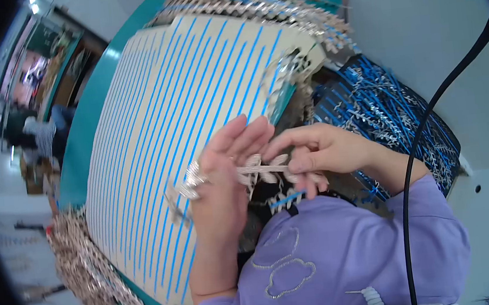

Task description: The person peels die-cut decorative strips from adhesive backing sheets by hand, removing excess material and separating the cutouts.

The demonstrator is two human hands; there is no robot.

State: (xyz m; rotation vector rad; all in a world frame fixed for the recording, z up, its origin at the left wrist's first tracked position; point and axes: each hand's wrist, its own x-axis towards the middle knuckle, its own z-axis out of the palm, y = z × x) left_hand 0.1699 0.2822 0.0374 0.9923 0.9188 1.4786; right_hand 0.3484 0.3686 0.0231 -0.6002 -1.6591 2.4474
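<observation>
A pale pink-beige leaf-shaped trim (pixel 252 170) is stretched between my two hands in front of my chest. It lies across my left hand (pixel 222 169), whose fingers are extended and slightly curled, and a shiny silver bunch of the same trim (pixel 190 182) hangs at the hand's outer side. The fingers of my right hand (pixel 325 152) pinch the strip close to its other side. Below the right hand, more leaf trim with a bit of blue strip (pixel 289 199) shows against my lap. Part of the left hand is blurred.
A cream board with blue stripes (pixel 159 119) covers most of the green round table (pixel 88 147). Heaps of leaf trim (pixel 81 256) lie along its left edge and far side. To the right stands a dark container of blue-and-silver strips (pixel 381 104). A black cable (pixel 425 129) crosses the right side.
</observation>
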